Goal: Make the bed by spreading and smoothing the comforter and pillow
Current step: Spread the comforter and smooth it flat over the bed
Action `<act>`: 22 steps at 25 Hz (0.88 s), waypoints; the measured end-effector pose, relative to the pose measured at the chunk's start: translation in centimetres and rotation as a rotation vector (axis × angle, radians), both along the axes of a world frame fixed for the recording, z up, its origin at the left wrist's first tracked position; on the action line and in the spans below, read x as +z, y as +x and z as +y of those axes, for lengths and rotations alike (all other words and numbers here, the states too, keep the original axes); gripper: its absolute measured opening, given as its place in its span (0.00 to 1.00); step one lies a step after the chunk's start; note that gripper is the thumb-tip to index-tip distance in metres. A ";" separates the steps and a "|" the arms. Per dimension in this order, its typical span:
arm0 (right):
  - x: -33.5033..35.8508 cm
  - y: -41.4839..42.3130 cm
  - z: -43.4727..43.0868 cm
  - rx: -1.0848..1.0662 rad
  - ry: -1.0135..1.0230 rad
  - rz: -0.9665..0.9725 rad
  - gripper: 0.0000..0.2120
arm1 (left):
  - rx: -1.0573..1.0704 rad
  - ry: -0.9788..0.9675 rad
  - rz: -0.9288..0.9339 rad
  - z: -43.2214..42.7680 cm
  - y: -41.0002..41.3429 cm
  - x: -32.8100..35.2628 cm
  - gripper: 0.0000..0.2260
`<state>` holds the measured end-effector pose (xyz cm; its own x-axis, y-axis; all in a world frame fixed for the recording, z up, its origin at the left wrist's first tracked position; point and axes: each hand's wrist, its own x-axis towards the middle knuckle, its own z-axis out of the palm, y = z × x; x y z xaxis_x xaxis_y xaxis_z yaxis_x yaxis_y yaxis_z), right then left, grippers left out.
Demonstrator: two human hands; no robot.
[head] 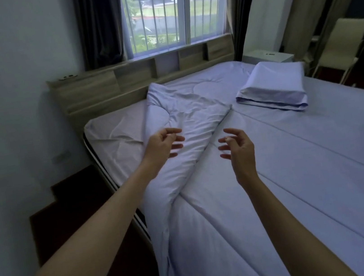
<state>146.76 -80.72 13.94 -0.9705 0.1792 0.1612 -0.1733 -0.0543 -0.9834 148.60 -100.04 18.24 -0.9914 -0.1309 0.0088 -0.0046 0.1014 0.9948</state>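
Figure: the comforter (277, 182), which we judged soft, light and limp, quilted in long seams, likely to crease and drag on the sheet rather than glide. It covered most of the bed; its left head-end part lay turned back as a rumpled flap (185, 118), leaving the mattress sheet (114, 133) bare at the bed's head-left corner, below the headboard (102, 88). The pillow (272, 86) lay flat near the head-right corner. We held the left hand (163, 145) over the flap and the right hand (239, 146) just across its diagonal free edge, the two apart, fingers loosely curled and gripping nothing; whether any fingertip brushed the cloth we could not tell. The best hold, in our judgement, was that free edge, pinched near its tip toward the pillow and again lower down.
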 end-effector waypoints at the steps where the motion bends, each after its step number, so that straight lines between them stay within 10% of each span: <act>1: -0.5 -2.1 -0.7 -0.020 -0.003 -0.009 0.09 | -0.016 -0.038 -0.012 -0.7 -2.5 -0.4 0.10; 13: -13.4 -14.3 -5.8 -0.175 0.086 -0.454 0.08 | -0.296 -0.379 -0.275 -4.2 -21.1 -9.2 0.10; 22: -21.7 -12.4 -13.3 0.180 0.165 -0.753 0.32 | -0.862 -1.156 -0.103 -4.0 -28.4 -17.0 0.18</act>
<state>134.40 -93.98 -7.73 -0.8410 0.0396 -0.5396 0.5394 0.1381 -0.8306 120.20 -104.03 1.27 -0.7592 0.5278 -0.3808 0.4069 0.8416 0.3552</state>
